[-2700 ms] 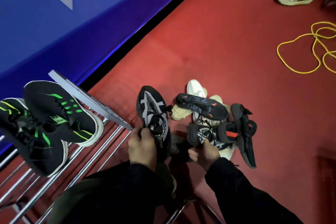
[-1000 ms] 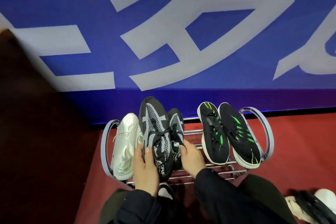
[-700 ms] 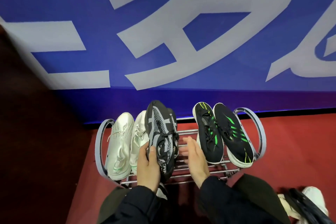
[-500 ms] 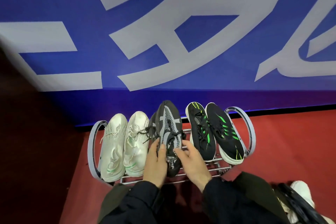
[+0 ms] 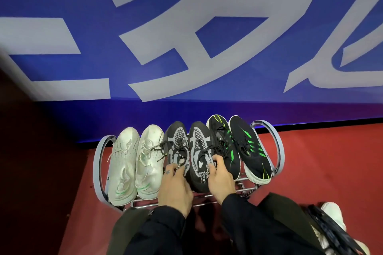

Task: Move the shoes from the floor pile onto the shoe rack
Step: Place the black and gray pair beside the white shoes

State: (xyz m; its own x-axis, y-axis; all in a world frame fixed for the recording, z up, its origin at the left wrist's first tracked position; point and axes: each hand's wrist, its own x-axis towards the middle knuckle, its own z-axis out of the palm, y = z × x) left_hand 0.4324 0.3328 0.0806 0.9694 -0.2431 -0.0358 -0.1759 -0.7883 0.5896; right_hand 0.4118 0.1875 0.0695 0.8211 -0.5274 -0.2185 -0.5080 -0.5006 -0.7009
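Chrome shoe rack holds six shoes, toes to wall: white pair at left end, grey-black pair mid-rack, black-green pair at right end. Left hand grips left grey shoe's heel; right hand grips right one's.

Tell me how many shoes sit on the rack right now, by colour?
White shoes: 2
Black and grey shoes: 2
Black and green shoes: 2
Total on the shoe rack: 6
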